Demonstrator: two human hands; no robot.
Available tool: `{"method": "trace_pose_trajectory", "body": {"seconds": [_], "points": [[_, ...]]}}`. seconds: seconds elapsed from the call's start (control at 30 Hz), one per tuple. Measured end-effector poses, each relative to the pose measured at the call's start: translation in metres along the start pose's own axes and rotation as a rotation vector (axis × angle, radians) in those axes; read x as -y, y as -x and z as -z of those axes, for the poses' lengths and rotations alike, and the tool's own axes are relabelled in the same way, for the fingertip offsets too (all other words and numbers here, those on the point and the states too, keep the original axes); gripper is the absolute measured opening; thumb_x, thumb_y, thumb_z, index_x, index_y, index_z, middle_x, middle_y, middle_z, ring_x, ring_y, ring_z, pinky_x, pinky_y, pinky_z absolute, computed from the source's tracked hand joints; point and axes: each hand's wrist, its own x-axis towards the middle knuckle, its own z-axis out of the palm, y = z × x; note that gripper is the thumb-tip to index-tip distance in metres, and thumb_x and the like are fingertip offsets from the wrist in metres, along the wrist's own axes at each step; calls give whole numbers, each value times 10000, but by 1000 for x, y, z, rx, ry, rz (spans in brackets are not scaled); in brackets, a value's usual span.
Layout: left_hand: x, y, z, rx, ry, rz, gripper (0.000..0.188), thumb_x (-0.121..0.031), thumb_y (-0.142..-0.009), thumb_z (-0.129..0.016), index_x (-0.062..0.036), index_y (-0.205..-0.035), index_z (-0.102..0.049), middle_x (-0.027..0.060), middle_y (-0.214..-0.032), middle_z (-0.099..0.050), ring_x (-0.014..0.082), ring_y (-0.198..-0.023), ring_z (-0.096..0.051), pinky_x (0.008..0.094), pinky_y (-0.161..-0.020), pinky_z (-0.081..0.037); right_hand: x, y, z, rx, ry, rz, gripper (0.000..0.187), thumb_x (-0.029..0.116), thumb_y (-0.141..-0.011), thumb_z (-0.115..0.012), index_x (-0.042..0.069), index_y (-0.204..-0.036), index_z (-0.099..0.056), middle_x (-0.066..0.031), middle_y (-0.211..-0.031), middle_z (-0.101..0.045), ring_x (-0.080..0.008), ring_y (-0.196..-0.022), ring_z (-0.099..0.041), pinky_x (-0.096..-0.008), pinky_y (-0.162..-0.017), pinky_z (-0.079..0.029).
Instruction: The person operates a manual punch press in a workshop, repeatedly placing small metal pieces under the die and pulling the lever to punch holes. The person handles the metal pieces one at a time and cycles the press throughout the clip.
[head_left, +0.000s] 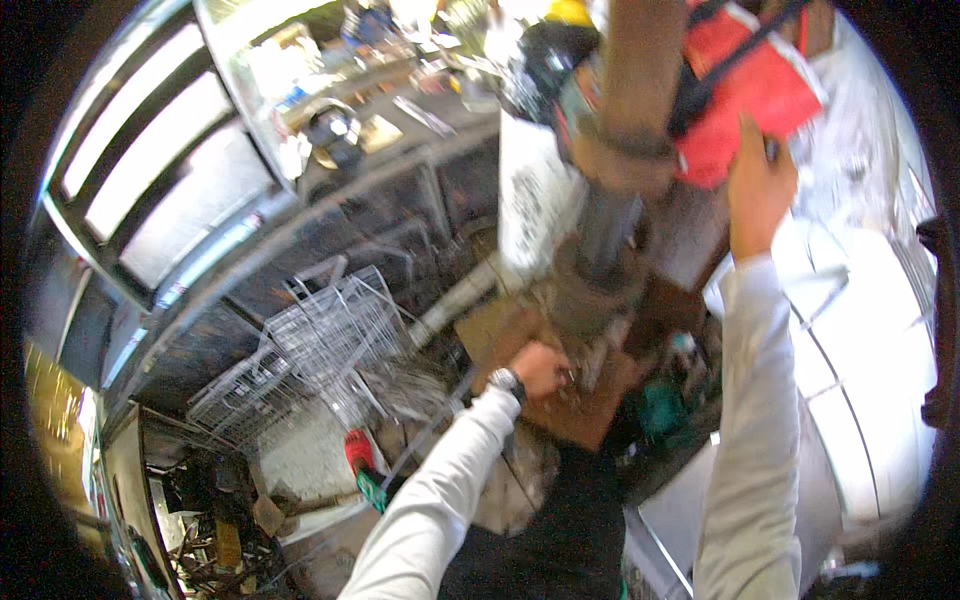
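Bare metal wire shines on the baskets, the machine column looks like brown-stained metal with a rough collar, the wristwatch gleams like polished metal, the sleeves are matt cloth, and the brown board appears matt, cardboard or wood being hard to tell.

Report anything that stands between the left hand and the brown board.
Nothing visible stands between the left hand and the brown board: in this view the hand overlaps the board directly. The upright post rises beyond the hand, not between them. Blur hides whether hand and board touch.
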Motion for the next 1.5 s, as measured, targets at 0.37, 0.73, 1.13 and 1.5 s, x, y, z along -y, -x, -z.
{"method": "trace_pose_trajectory", "body": {"seconds": [0.37, 0.73, 1.13, 1.5], "points": [[11, -24, -16, 133, -275, -24, 431, -251, -810, -642, -198, -1236, -675, 151, -984, -727, 353, -899, -698, 461, -784, -562, 16, 6, 1, -33, -21, -52, 372, 303, -924, -663, -58, -841, -627, -92, -683, -562, -174, -630, -477, -332, -620, -416], [0, -29, -9, 205, -304, -64, 543, -186, -826, -622, -155, -1365, -557, 134, -1058, -717, 342, -940, -692, 454, -774, -562, 13, 6, 1, -27, -60, -79, 363, 279, -939, -671, -68, -845, -623, -69, -691, -554, -159, -640, -472, -331, -610, -408], [35, -39, -34, 319, -374, -21, 499, -190, -843, -660, -186, -1336, -590, 133, -982, -729, 346, -856, -704, 452, -721, -568, 12, 11, -5, -35, -135, -60, 317, 256, -938, -676, -40, -836, -620, -21, -672, -520, -116, -611, -427, -293, -567, -360], [-5, -40, -8, 337, -384, 1, 636, -163, -832, -633, -219, -1452, -501, 132, -1045, -722, 332, -926, -697, 442, -734, -570, 0, 3, 3, -18, -47, -59, 352, 287, -937, -678, -59, -882, -645, -73, -719, -588, -144, -635, -475, -310, -604, -405]]}}
